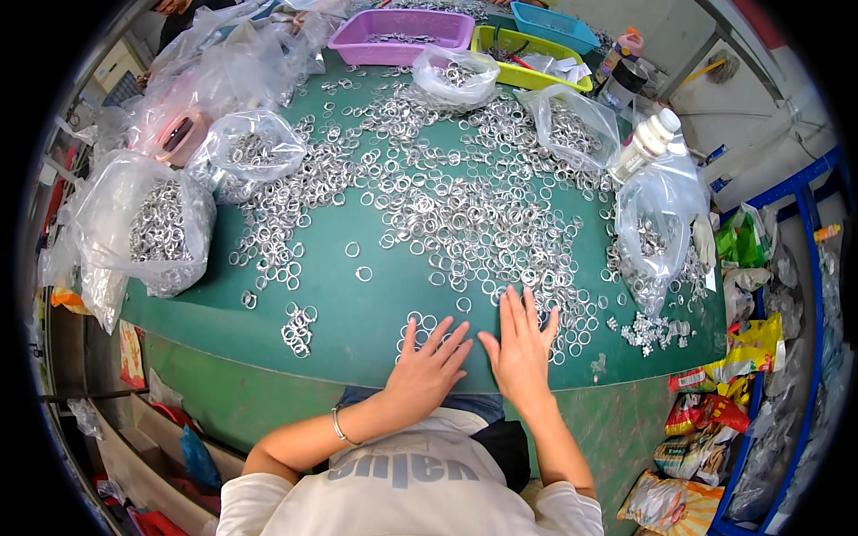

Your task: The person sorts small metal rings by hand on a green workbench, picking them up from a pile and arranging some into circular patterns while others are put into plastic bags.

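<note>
Left hand [427,362] and right hand [521,344] flat, covering some metal rings [465,214]

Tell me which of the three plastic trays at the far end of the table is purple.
The left tray is purple and holds some metal rings. The middle tray is yellow-green, and the right tray is blue.

Rings [427,327] under left hand [427,368] hidden
</note>
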Motion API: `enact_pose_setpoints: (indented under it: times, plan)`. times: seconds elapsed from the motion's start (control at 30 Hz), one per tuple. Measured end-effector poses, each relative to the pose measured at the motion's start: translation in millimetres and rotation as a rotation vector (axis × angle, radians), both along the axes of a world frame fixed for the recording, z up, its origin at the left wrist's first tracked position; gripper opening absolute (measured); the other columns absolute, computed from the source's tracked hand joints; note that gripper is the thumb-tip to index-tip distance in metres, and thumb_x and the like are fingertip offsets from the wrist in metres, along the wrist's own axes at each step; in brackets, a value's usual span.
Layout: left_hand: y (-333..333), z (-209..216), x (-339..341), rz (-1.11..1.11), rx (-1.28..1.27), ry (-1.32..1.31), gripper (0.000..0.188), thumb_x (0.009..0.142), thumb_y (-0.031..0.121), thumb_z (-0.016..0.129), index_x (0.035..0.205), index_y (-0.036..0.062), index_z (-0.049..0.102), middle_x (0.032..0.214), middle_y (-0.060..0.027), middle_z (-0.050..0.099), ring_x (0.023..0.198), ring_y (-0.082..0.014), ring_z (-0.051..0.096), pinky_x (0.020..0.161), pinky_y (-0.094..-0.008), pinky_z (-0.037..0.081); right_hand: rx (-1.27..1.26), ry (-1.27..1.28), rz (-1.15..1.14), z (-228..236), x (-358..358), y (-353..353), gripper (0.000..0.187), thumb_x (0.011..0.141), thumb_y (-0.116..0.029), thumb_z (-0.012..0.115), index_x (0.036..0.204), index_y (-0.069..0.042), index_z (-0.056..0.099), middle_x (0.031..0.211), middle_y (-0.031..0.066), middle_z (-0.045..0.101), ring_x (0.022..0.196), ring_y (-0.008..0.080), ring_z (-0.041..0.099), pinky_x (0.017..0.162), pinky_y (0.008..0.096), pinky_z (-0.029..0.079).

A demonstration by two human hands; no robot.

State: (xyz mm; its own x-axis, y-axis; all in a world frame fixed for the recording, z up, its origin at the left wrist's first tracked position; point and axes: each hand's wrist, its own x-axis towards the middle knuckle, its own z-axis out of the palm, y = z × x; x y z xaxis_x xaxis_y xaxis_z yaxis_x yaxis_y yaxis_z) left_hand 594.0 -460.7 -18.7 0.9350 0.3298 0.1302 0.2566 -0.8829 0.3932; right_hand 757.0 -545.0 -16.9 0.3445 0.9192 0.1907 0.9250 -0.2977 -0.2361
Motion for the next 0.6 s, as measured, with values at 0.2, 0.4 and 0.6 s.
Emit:
enact_pose_setpoints:
  times: [0.2, 0.4, 0.6]
  plan:
    - [3.5, -4.3, -10.1, 0.083, -0.14, -0.142, 0.054, 0.084, 0.019, 0.067, 0.132, 0.0041, 0.049, 0.146, -0.0125, 0.039, 0.136, -0.0334, 0.035, 0.106, -0.0647, 0.023, -0.051, 0.271, 0.143, 20.9, -29.2, -24.7, 0.054, 0.086, -0.02, 0.066, 0.131, 0.002, 0.048, 0.143, 0.0156, 0.042, 0.136, 0.0326, 0.035, 0.11, 0.0585, 0.019]
    - [-2.2, -8.7, 2.7, -0.046, -0.066, -0.088, 0.053, 0.083, 0.02, 0.068, 0.131, 0.003, 0.049, 0.144, -0.013, 0.041, 0.135, -0.0327, 0.037, 0.108, -0.0623, 0.023, -0.092, 0.218, 0.15, 13.0, -18.8, -19.2, 0.055, 0.087, -0.024, 0.064, 0.131, 0.005, 0.047, 0.142, 0.0169, 0.043, 0.137, 0.0345, 0.034, 0.11, 0.0602, 0.018]
    - [3.0, -4.8, -3.8, -0.03, -0.124, -0.141, 0.044, 0.084, 0.01, 0.066, 0.125, 0.0009, 0.053, 0.139, -0.0155, 0.046, 0.132, -0.0331, 0.041, 0.108, -0.0612, 0.024, -0.056, 0.0, -0.068, 14.6, 4.2, -11.6, 0.063, 0.086, -0.032, 0.065, 0.131, 0.006, 0.045, 0.143, 0.0189, 0.038, 0.138, 0.0401, 0.027, 0.109, 0.0624, 0.017]
